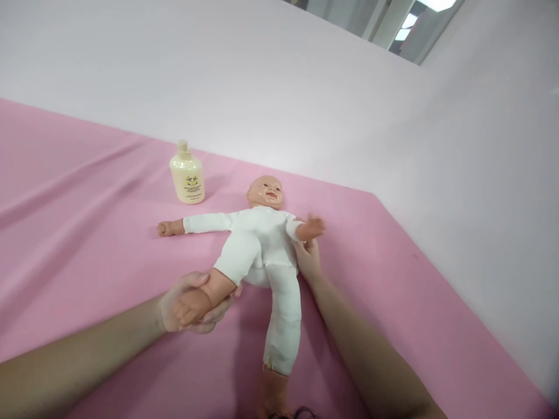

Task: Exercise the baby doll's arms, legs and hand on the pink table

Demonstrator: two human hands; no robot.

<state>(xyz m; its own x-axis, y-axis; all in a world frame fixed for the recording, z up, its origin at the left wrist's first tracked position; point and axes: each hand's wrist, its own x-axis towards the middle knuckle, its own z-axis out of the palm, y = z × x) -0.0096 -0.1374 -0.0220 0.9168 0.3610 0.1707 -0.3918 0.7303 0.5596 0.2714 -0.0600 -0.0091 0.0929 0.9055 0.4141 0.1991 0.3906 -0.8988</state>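
1. Nearest, at the bottom edge, a few dark strands (301,414) show beside the doll's lower foot; their number cannot be told.
2. Two hands are in view, both bare. The left hand (180,288) is clamped around one lower leg of the doll, thumb above and fingers wrapped beneath, with the leg lifted towards the camera.
3. The right hand (309,261) is against the doll's side, under one of its arms. The doll hides most of its fingers, so I cannot tell whether they are closed.
4. One doll (275,238) lies on its back between the hands, head away from the camera. It has one white cloth body, two arms and two legs: one arm stretches out to the left, the other is raised, and the second leg points towards the bottom edge.
5. One pink cover (109,250) lies under it, creased at left.
6. One cream bottle (187,177) stands upright beyond the outstretched arm, apart from it.
7. Farthest, behind a white wall (262,87), three bright patches (438,4) show at top right.
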